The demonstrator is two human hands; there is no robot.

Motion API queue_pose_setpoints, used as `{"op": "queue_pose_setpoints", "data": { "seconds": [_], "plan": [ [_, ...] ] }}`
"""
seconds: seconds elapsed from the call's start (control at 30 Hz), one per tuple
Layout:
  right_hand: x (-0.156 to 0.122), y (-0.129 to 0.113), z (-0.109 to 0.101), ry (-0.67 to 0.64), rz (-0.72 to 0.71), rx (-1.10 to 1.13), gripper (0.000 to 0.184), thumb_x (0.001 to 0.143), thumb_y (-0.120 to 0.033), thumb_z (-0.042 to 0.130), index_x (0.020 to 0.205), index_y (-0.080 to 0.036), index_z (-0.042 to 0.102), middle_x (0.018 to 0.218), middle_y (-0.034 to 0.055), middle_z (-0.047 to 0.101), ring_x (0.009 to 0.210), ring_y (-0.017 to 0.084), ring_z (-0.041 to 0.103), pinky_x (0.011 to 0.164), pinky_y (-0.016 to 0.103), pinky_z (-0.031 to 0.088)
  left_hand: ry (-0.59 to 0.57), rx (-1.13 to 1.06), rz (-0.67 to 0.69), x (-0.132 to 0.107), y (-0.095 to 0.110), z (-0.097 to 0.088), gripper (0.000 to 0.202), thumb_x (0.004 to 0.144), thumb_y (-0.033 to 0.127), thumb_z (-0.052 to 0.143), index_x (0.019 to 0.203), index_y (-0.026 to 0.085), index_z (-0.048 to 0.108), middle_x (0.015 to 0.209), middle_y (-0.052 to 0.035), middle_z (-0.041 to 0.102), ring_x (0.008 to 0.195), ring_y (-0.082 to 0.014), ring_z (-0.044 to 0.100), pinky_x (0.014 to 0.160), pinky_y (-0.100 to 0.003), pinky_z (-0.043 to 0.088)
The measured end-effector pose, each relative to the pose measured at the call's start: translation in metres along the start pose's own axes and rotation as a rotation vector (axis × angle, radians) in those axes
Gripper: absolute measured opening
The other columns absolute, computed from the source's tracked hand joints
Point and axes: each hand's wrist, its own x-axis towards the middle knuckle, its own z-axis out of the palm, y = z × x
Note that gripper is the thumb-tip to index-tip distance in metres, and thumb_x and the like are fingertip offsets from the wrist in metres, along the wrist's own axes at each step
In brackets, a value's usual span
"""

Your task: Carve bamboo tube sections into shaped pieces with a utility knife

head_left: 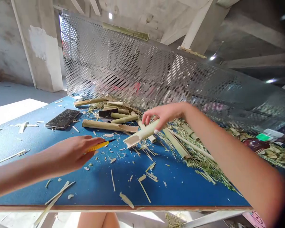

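Observation:
My left hand [70,153] is closed round a yellow utility knife [98,146], its short dark blade pointing right over the blue table [95,183]. My right hand [162,114] reaches in from the right and pinches a pale green bamboo tube [142,134], lifted slightly with its cut, hollow end towards the knife. The blade tip and the tube's end are a short gap apart.
Several more bamboo pieces [109,125] and green shavings [204,164] lie behind and right. A phone [63,119] lies at the back left. A perforated metal screen [142,72] walls off the table's far side. Chips litter the front edge.

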Motion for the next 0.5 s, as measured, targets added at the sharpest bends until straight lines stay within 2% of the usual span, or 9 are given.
{"op": "queue_pose_setpoints", "data": {
  "seconds": [0.07,0.13,0.23,0.33,0.4,0.5],
  "plan": [
    [0.007,-0.001,-0.008,0.094,-0.044,0.052,0.048,0.059,-0.034,0.071,0.103,-0.019,0.059,0.108,0.0075,0.060,0.088,0.020,0.058,0.067,0.029,0.047,-0.045,0.126,0.071,0.003,0.008,0.005,0.049,0.084,0.015,0.040,0.131,0.026,0.045,0.078,-0.0022,0.060,0.049,-0.0096,0.051,0.044,-0.022,0.029],
    [0.018,-0.004,-0.011,0.202,-0.092,0.115,0.039,0.060,-0.035,0.070,0.095,-0.019,0.061,0.100,0.0066,0.061,0.084,0.019,0.058,0.065,0.029,0.046,-0.050,0.279,0.136,0.010,0.011,0.009,0.059,0.078,0.009,0.044,0.135,0.023,0.041,0.072,-0.0018,0.056,0.044,-0.0101,0.044,0.042,-0.026,0.020],
    [0.040,-0.014,-0.006,0.388,-0.140,0.181,0.026,0.064,-0.038,0.067,0.078,-0.017,0.058,0.078,0.0037,0.059,0.069,0.016,0.055,0.058,0.028,0.043,-0.004,0.457,0.198,0.018,0.005,0.015,0.069,0.068,0.002,0.043,0.135,0.018,0.040,0.067,-0.0017,0.051,0.045,-0.0120,0.041,0.044,-0.029,0.015],
    [0.059,-0.027,0.002,0.560,-0.194,0.114,0.021,0.068,-0.037,0.061,0.067,-0.017,0.055,0.063,0.0001,0.050,0.061,0.013,0.048,0.054,0.027,0.037,0.042,0.565,0.196,0.021,-0.005,0.018,0.074,0.067,-0.001,0.036,0.138,0.019,0.035,0.067,-0.0014,0.047,0.043,-0.0121,0.035,0.046,-0.030,0.012],
    [0.068,-0.034,0.007,0.610,-0.269,0.076,0.015,0.069,-0.032,0.059,0.069,-0.017,0.056,0.065,-0.0003,0.049,0.063,0.013,0.046,0.056,0.027,0.034,0.079,0.605,0.192,0.019,-0.008,0.019,0.080,0.067,-0.003,0.032,0.143,0.022,0.023,0.070,-0.0019,0.048,0.041,-0.0113,0.030,0.046,-0.030,0.012],
    [0.075,-0.041,0.011,0.631,-0.357,0.084,0.013,0.068,-0.030,0.058,0.071,-0.017,0.057,0.068,-0.0001,0.050,0.067,0.013,0.045,0.057,0.027,0.032,0.102,0.635,0.182,0.015,-0.006,0.020,0.086,0.069,-0.003,0.029,0.146,0.021,0.000,0.070,-0.0015,0.048,0.039,-0.0113,0.030,0.045,-0.030,0.014]
  ]
}}
